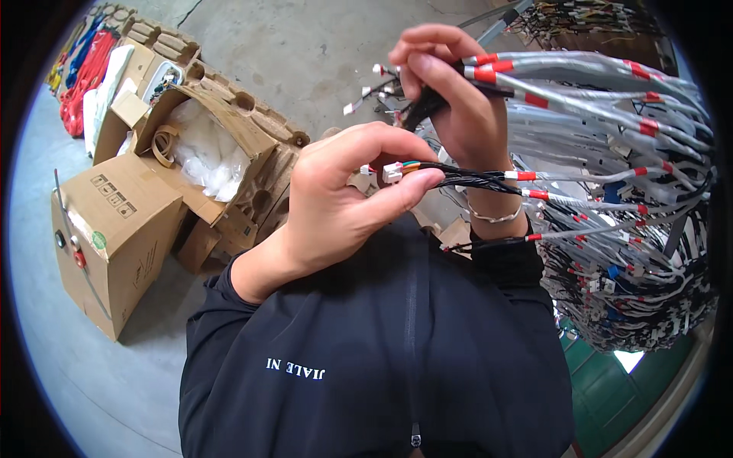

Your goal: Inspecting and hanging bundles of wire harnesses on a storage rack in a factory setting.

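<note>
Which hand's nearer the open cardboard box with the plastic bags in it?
Left. The left hand is just right of the open cardboard box in view, pinching black wires; the right hand is farther right, gripping a cable bundle.

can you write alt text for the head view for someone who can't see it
A person's left hand pinches black cables near white plugs, while the right hand holds a cable bundle. Tangled cables crowd the right side; cardboard boxes stand at left.
</note>
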Tool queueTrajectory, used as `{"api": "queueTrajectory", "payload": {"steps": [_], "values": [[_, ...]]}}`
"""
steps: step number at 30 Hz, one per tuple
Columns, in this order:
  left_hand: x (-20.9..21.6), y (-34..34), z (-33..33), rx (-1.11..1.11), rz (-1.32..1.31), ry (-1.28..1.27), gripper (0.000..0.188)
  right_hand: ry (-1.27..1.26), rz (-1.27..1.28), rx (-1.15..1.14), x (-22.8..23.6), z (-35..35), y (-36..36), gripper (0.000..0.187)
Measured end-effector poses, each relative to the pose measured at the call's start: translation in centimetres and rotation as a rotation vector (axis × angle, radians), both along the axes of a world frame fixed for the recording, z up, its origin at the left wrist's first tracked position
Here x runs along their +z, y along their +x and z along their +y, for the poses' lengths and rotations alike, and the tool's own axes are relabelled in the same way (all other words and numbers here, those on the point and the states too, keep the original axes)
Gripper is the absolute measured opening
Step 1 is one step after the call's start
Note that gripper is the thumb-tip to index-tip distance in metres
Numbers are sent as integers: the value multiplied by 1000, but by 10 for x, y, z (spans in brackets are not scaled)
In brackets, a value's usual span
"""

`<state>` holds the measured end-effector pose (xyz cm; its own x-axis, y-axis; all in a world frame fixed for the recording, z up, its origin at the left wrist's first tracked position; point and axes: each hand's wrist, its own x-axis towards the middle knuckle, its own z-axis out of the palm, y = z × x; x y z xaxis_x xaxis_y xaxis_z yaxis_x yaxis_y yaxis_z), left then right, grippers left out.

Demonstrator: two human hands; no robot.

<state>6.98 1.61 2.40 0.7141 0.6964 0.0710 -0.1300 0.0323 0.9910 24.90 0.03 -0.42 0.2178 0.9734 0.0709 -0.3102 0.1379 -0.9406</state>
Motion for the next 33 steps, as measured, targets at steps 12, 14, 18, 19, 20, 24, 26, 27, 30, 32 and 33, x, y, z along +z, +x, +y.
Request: {"api": "queueTrajectory", "payload": {"steps": [12, 14, 18, 19, 20, 24, 26, 27, 30, 32, 33], "values": [[-10, 14, 0, -463, -19, -122, 18, -46, 47, -99, -6, 14, 7, 20], [-9, 23, -9, -429, 171, -369, 14, -130, 84, -140, 6, 16, 0, 16], [-11, 30, -16, -303, 351, 54, 17, -200, 51, -161, 11, 15, 1, 17], [-14, 30, -16, -196, 362, 368, 19, -146, 30, -164, 5, 15, 4, 18], [-16, 29, -15, -84, 368, 680, 20, -91, 9, -165, -2, 13, 7, 20], [-10, 14, 8, 190, 131, 634, 22, -28, -65, -66, -7, 6, 14, 23], [-5, 2, 21, 165, 46, 492, 26, -33, -85, 68, 1, -4, 14, 27], [-7, -3, 22, 184, 20, 364, 30, -41, -5, 211, 0, -8, 17, 29], [-11, -8, 25, 158, -158, 4, 42, 44, -1, 391, 10, -15, 9, 48], [-14, -13, 29, 115, -261, -162, 48, 160, -112, 332, 12, -7, 1, 40], [-13, -13, 29, 121, -263, -163, 48, 169, -129, 307, 9, -6, 2, 37]]}}
